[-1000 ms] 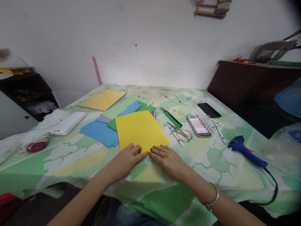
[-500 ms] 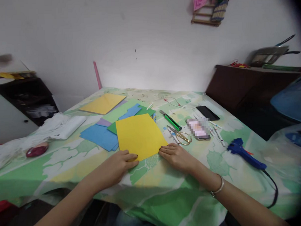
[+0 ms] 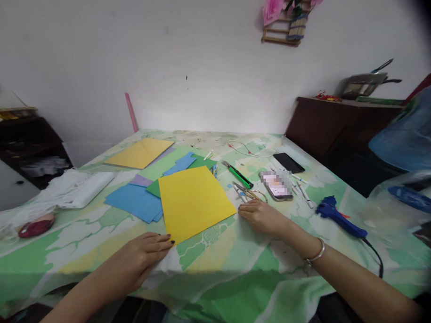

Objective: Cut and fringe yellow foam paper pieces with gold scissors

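Observation:
A yellow sheet of paper (image 3: 195, 202) lies in front of me on the table, partly over blue and green sheets. At its near left corner, the fingertips of my left hand (image 3: 146, 256) rest with fingers stretched out. My right hand (image 3: 262, 219) lies by the sheet's right corner, fingers extended and close together, its palm side hidden. Just beyond that hand are gold-handled scissors (image 3: 255, 194) and a marker (image 3: 240, 193). A green utility knife (image 3: 239, 175) lies farther back. Blue sheets (image 3: 132, 200) spread out to the left of the yellow one.
A phone (image 3: 277, 185), several markers (image 3: 305, 196), a black tablet-like device (image 3: 289, 162) and a blue glue gun (image 3: 341, 217) lie to the right. More yellow sheets (image 3: 140, 152) sit at the back left. A white power strip-like box (image 3: 85, 189) and dark red object (image 3: 36, 225) are at left.
My left hand has slid left to the sheet's near left corner. My right hand has shifted slightly right, off the sheet's edge. The view has turned a little.

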{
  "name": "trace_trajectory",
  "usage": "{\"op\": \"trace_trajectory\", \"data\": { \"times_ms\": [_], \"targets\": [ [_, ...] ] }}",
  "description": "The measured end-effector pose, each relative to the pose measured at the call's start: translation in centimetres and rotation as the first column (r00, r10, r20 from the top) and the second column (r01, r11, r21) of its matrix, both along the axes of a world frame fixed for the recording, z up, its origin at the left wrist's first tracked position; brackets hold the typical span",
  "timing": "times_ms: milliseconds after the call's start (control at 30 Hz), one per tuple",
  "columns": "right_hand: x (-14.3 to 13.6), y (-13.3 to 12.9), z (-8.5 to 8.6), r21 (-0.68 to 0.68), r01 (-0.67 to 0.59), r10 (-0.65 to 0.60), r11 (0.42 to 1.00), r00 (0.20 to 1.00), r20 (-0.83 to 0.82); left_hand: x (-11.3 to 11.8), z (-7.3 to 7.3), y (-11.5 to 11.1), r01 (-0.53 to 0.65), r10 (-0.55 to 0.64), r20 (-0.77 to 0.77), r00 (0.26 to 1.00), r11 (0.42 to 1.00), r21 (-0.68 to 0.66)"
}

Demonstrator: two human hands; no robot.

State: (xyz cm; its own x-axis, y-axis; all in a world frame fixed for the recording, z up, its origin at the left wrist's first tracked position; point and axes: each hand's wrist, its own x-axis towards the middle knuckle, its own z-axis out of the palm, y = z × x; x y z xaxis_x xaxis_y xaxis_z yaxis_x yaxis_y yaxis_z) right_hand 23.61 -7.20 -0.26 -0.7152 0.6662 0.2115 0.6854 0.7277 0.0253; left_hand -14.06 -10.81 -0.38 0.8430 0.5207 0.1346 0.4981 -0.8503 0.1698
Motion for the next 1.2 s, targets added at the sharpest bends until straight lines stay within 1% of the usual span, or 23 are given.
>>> {"op": "trace_trajectory", "data": {
  "times_ms": [67,133,167,233,300,333,400,500,567,633,700,800,867,900,967,1033,1133,1200],
  "targets": [
    [0.2,1.0,0.1,-0.018,0.08,-0.08,0.997,0.997,-0.006,-0.2,0.3,-0.3,-0.018,0.017,-0.01,1.0,1.0,-0.012],
    [0.4,2.6,0.4,-0.024,0.206,-0.207,0.978,0.978,-0.027,-0.1,0.5,-0.5,-0.03,0.031,0.012,0.999,0.999,-0.023],
    [0.5,3.6,0.6,-0.019,0.286,-0.287,0.958,0.957,-0.047,0.0,0.5,-0.4,-0.048,0.049,0.043,0.998,0.999,-0.02],
    [0.6,5.8,0.8,-0.013,0.455,-0.454,0.891,0.886,-0.095,0.7,0.3,0.1,-0.116,0.113,0.141,0.984,0.993,0.013],
    [0.7,8.0,0.9,-0.043,0.575,-0.575,0.817,0.808,-0.127,2.2,-0.2,0.9,-0.223,0.198,0.267,0.943,0.972,0.067],
    [0.6,8.9,0.9,-0.07,0.61,-0.614,0.789,0.778,-0.136,3.1,-0.5,1.4,-0.282,0.245,0.329,0.912,0.957,0.068],
    [0.3,10.4,0.7,-0.134,0.645,-0.659,0.752,0.736,-0.155,5.4,-0.9,2.6,-0.327,0.29,0.371,0.882,0.944,0.038],
    [-0.2,11.8,0.7,-0.221,0.649,-0.685,0.728,0.696,-0.216,8.7,-1.0,4.2,-0.343,0.345,0.313,0.885,0.937,-0.064],
    [-0.2,12.0,0.9,-0.266,0.638,-0.691,0.723,0.664,-0.286,10.1,-0.9,5.0,-0.326,0.355,0.257,0.899,0.934,-0.147],
    [0.3,11.5,1.3,-0.309,0.62,-0.692,0.721,0.619,-0.371,10.6,-0.8,5.3,-0.304,0.355,0.218,0.909,0.923,-0.236],
    [1.1,10.1,1.8,-0.364,0.586,-0.687,0.724,0.563,-0.459,10.5,-0.8,5.3,-0.289,0.363,0.204,0.909,0.903,-0.318],
    [2.4,6.5,2.1,-0.47,0.49,-0.676,0.734,0.46,-0.576,10.0,-0.4,5.2,-0.287,0.394,0.234,0.889,0.876,-0.386],
    [3.1,3.8,2.1,-0.523,0.417,-0.665,0.743,0.373,-0.647,10.1,0.2,5.7,-0.318,0.434,0.271,0.859,0.868,-0.382],
    [3.4,2.5,2.0,-0.545,0.379,-0.659,0.748,0.331,-0.675,10.4,0.6,6.4,-0.343,0.453,0.277,0.847,0.865,-0.367],
    [3.8,0.3,1.6,-0.575,0.326,-0.654,0.75,0.241,-0.717,11.5,1.6,8.6,-0.405,0.49,0.283,0.825,0.861,-0.309],
    [4.1,-1.1,1.1,-0.586,0.304,-0.646,0.751,0.152,-0.748,13.2,2.4,11.6,-0.473,0.54,0.29,0.79,0.838,-0.272],
    [4.4,-2.5,0.1,-0.581,0.315,-0.625,0.75,0.051,-0.779,16.6,2.9,16.2,-0.579,0.626,0.244,0.741,0.779,-0.241],
    [4.5,-3.2,-0.4,-0.578,0.33,-0.617,0.746,0.016,-0.787,18.8,2.9,18.5,-0.635,0.68,0.19,0.709,0.731,-0.249]
  ]
}}
